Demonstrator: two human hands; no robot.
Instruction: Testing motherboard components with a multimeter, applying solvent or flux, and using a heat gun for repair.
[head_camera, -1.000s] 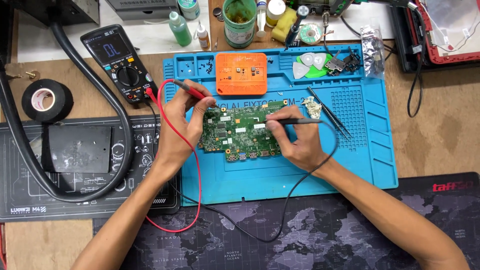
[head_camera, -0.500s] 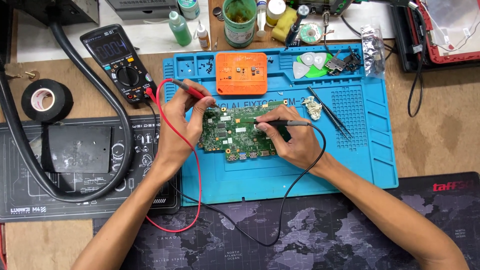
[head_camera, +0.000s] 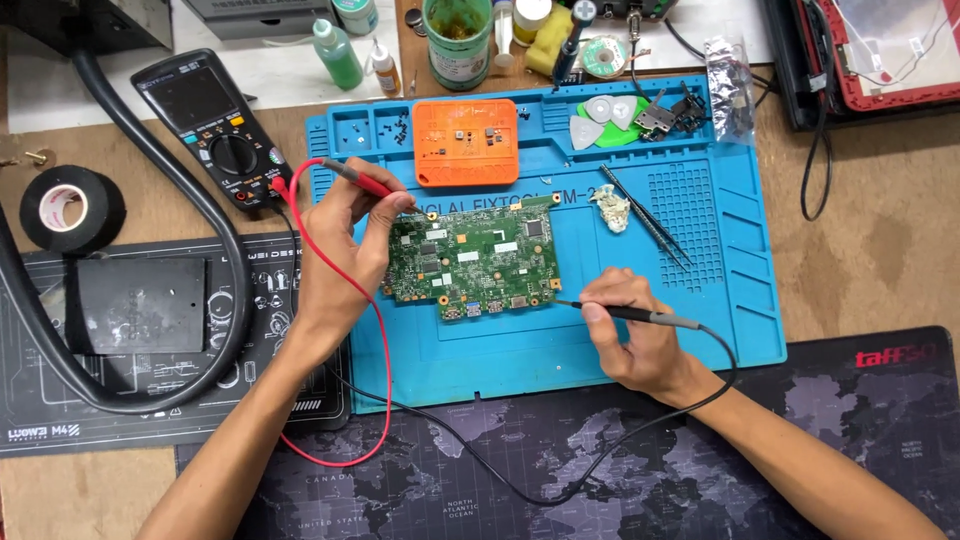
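Green first: logged a circuit board (head_camera: 475, 262) lying flat near the middle of a blue mat (head_camera: 740, 300), long axis running left to right, slightly tilted, connector edge toward the wearer.

Found left hand (head_camera: 345, 250) at the board's left end, fingers clenched round a red probe (head_camera: 355, 180). Traced probe slanting down and rightward toward the board's upper left corner. Could not see the tip behind the fingers, so could not tell contact.

Found right hand (head_camera: 630, 335) just off the board's lower right corner, on the mat. Noted thumb and fingers pinching a black probe (head_camera: 630, 314) pen-fashion, shaft nearly level, point aimed left. Placed the tip at or just beside the board's right edge; could not tell touching from apart. Judged board to lie left of these fingers, right of the other hand's, so squarely between the two.

Followed red lead (head_camera: 385, 400) looping down past the left wrist, and black lead (head_camera: 520, 490) sagging across a dark map-printed mat (head_camera: 700, 500) nearer the wearer. Traced both back toward a multimeter (head_camera: 210, 125) up left on the wooden bench (head_camera: 880, 230).

Marked orange tray (head_camera: 465, 142) just beyond the board, tweezers (head_camera: 645, 215) to its right, tape roll (head_camera: 70, 208) well off to the left.
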